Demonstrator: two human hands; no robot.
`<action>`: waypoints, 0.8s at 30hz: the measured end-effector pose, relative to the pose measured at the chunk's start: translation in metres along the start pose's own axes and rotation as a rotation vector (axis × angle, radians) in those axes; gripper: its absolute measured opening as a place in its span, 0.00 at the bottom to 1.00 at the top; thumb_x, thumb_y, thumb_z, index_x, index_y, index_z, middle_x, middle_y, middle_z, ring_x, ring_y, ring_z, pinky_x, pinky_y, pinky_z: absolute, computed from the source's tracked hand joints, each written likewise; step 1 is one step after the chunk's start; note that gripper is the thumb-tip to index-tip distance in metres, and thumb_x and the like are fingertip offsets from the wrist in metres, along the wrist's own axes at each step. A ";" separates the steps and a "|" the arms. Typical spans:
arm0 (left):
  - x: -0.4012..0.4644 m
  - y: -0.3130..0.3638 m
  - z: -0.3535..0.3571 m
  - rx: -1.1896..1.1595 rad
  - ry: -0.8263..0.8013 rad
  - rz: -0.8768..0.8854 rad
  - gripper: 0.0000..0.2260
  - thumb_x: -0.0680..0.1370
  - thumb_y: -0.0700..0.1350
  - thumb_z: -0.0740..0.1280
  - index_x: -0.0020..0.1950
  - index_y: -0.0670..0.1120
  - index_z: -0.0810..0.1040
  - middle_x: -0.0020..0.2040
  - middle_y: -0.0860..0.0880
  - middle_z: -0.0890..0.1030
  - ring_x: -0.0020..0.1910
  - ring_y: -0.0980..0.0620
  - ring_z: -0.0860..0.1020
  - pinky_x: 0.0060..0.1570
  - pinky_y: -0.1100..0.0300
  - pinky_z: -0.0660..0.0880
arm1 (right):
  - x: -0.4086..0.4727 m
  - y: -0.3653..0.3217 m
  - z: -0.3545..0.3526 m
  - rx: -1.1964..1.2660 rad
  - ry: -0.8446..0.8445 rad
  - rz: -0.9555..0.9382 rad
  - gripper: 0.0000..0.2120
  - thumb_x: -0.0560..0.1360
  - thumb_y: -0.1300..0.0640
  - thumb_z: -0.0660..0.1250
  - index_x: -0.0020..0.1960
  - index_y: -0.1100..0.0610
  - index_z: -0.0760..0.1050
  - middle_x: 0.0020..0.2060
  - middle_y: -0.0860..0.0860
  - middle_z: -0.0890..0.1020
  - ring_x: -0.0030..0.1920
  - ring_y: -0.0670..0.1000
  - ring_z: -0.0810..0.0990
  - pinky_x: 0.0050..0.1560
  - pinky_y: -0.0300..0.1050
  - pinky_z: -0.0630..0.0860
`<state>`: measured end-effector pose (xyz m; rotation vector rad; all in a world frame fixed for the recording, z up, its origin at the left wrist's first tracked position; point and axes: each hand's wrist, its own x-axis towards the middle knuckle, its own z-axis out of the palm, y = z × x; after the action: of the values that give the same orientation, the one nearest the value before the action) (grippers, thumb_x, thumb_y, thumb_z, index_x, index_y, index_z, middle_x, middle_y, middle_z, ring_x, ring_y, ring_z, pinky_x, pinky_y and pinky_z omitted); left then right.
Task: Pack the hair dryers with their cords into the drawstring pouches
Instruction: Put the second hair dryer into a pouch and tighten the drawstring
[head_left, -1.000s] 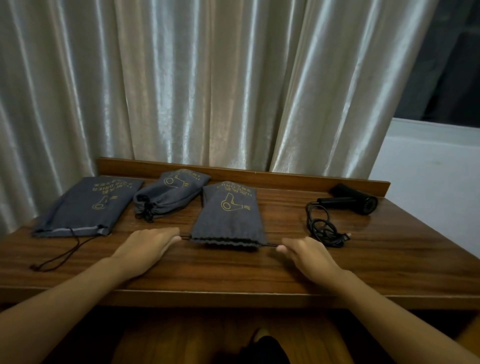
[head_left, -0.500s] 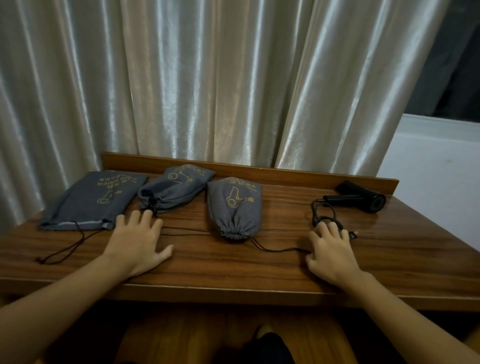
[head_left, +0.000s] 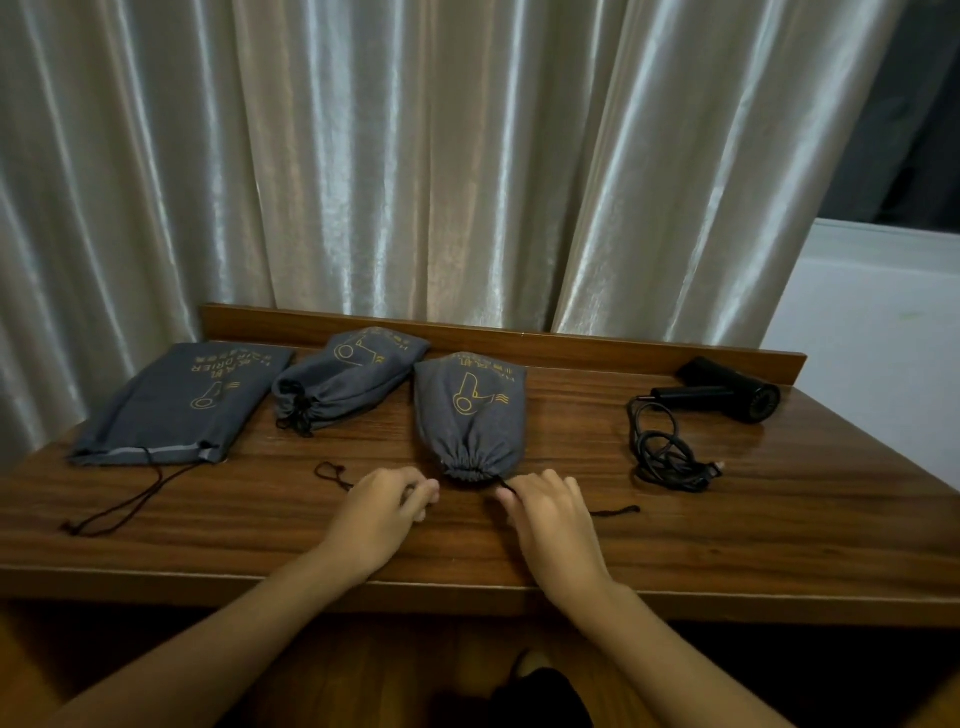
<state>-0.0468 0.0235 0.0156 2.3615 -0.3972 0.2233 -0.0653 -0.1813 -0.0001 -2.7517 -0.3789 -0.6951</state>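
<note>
Three grey drawstring pouches lie on the wooden table (head_left: 727, 545). The middle pouch (head_left: 470, 415) is full, its mouth cinched toward me. My left hand (head_left: 384, 506) pinches the left drawstring beside that mouth. My right hand (head_left: 545, 506) pinches the right drawstring, whose loose end (head_left: 615, 512) trails to the right. A second full pouch (head_left: 348, 379) lies tied behind on the left. A flat empty pouch (head_left: 182, 402) lies at the far left. A black hair dryer (head_left: 727, 392) lies at the back right with its coiled cord (head_left: 667, 452).
A raised wooden ledge (head_left: 571, 348) runs along the table's back edge, with a silvery curtain (head_left: 415, 156) hanging behind it. The empty pouch's cord (head_left: 119, 506) trails toward the front left. A white sill (head_left: 883, 312) stands to the right.
Both hands have come in from the sides to the middle pouch's cinched mouth and taken hold of its drawstrings close to the opening. The pouch itself has stayed put.
</note>
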 end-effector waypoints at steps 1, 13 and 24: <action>-0.008 0.005 0.001 -0.189 0.032 -0.060 0.12 0.82 0.46 0.62 0.44 0.47 0.82 0.35 0.51 0.82 0.35 0.61 0.77 0.40 0.64 0.71 | -0.005 -0.004 0.000 0.066 0.045 0.028 0.12 0.83 0.51 0.59 0.52 0.54 0.80 0.44 0.48 0.82 0.48 0.49 0.74 0.55 0.46 0.69; -0.033 0.061 0.036 -0.875 0.247 -0.364 0.06 0.78 0.40 0.68 0.43 0.43 0.83 0.32 0.49 0.84 0.28 0.60 0.77 0.28 0.69 0.72 | -0.004 -0.036 0.003 0.697 -0.121 0.093 0.12 0.79 0.69 0.60 0.46 0.59 0.80 0.40 0.50 0.83 0.42 0.47 0.81 0.45 0.46 0.77; -0.033 0.048 0.045 -0.492 0.221 -0.195 0.10 0.78 0.42 0.68 0.38 0.47 0.83 0.31 0.53 0.83 0.28 0.58 0.77 0.35 0.56 0.75 | 0.022 -0.023 -0.001 1.285 -0.440 0.394 0.12 0.74 0.54 0.65 0.50 0.58 0.83 0.49 0.61 0.85 0.39 0.53 0.80 0.39 0.42 0.73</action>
<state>-0.0917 -0.0336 0.0047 1.8520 -0.0964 0.2577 -0.0547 -0.1567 0.0164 -1.6004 -0.2182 0.2515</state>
